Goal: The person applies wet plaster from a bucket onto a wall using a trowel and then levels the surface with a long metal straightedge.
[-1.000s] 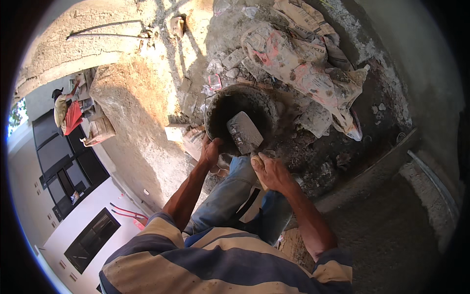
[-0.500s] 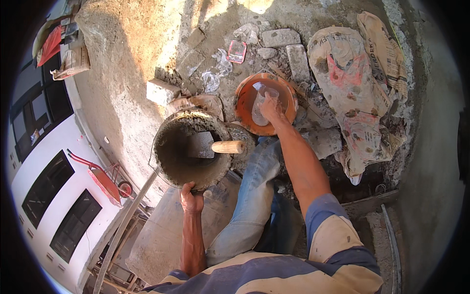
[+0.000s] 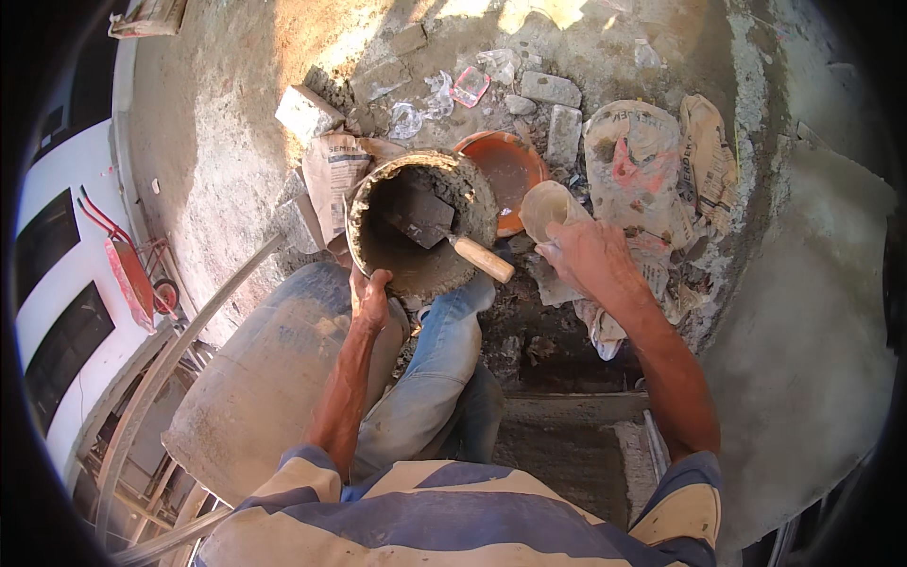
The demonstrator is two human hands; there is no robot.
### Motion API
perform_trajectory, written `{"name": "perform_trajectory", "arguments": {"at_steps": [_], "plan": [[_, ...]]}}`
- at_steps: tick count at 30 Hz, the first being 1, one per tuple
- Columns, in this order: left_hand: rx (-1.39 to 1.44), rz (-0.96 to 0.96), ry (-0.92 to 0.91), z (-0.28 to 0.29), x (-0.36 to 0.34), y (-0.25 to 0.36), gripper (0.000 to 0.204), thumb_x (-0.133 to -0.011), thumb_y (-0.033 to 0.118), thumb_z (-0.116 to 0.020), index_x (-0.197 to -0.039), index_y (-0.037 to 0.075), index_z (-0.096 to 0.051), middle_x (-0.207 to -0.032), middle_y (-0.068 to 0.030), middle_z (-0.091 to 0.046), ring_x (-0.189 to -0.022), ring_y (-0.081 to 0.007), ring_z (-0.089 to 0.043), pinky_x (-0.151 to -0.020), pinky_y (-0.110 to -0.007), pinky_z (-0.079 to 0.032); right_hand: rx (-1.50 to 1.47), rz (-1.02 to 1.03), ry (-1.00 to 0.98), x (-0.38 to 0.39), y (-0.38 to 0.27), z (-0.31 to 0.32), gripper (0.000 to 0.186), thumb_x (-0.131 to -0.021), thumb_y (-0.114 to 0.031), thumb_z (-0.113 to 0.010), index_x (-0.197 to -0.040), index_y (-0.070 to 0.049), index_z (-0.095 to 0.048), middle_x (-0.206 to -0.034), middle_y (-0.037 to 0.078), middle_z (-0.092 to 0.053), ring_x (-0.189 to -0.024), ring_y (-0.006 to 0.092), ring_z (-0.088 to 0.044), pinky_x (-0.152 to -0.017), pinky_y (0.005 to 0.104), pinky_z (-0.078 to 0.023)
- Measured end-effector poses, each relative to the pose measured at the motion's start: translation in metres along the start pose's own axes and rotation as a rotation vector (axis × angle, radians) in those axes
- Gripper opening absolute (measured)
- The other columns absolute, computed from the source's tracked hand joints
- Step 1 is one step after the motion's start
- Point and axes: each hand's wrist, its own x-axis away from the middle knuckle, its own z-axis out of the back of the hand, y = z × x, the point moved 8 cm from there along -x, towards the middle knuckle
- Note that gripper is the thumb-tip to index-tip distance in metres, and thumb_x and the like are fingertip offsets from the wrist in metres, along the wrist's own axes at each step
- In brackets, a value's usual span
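My left hand (image 3: 368, 300) grips the near left rim of a mortar-caked bucket (image 3: 470, 178), which has wet grey mix inside. A trowel (image 3: 420, 215) lies in it, its wooden handle (image 3: 482, 258) jutting over the right rim. My right hand (image 3: 593, 265) holds a translucent plastic cup (image 3: 551, 206) to the right of the bucket; what it contains is hard to make out. Just behind them is an orange basin (image 3: 501, 165) of murky liquid, partly hidden by the bucket.
Dirty paper sacks (image 3: 704, 146) lie to the right, among concrete blocks (image 3: 307, 115) and rubble. A big grey drum (image 3: 260, 378) stands at the lower left, with a long metal bar (image 3: 168, 359) beside it. A red wheelbarrow (image 3: 128, 279) is farther left, by a white wall.
My right hand left the trowel in the bucket, reached into the orange basin with the cup, and has since lifted it out toward the lower right. The view has shifted.
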Motion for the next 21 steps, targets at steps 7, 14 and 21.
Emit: {"name": "perform_trajectory", "arguments": {"at_steps": [7, 14, 21], "plan": [[0.129, -0.01, -0.231, -0.088, 0.01, 0.024, 0.044, -0.074, 0.004, -0.049, -0.118, -0.001, -0.047, -0.099, -0.0052, -0.057, -0.089, -0.0152, -0.052, -0.081, -0.028, -0.042, 0.29, -0.015, -0.331, 0.046, -0.018, 0.037, 0.03, -0.077, -0.03, -0.064, -0.076, 0.0, -0.067, -0.073, 0.019, -0.065, -0.072, 0.0356, -0.066, -0.065, 0.0425, -0.053], [0.295, 0.059, -0.273, -0.127, 0.037, 0.051, 0.055, -0.074, -0.002, -0.047, -0.128, -0.003, -0.041, -0.107, -0.0063, -0.055, -0.096, -0.0145, -0.051, -0.087, -0.027, -0.041, 0.155, -0.041, -0.421, 0.06, -0.012, 0.022, 0.038, -0.079, -0.035, -0.059, -0.075, 0.002, -0.067, -0.07, 0.026, -0.061, -0.071, 0.0406, -0.062, -0.068, 0.0456, -0.051], [0.115, 0.071, -0.229, -0.107, 0.033, 0.04, 0.05, -0.075, 0.003, -0.048, -0.124, -0.003, -0.043, -0.104, -0.0076, -0.056, -0.093, -0.0161, -0.051, -0.084, -0.029, -0.042, 0.134, -0.033, -0.414, 0.057, -0.021, 0.015, 0.039, -0.08, -0.037, -0.059, -0.073, 0.001, -0.068, -0.07, 0.024, -0.062, -0.069, 0.0411, -0.062, -0.066, 0.0464, -0.05]]}}
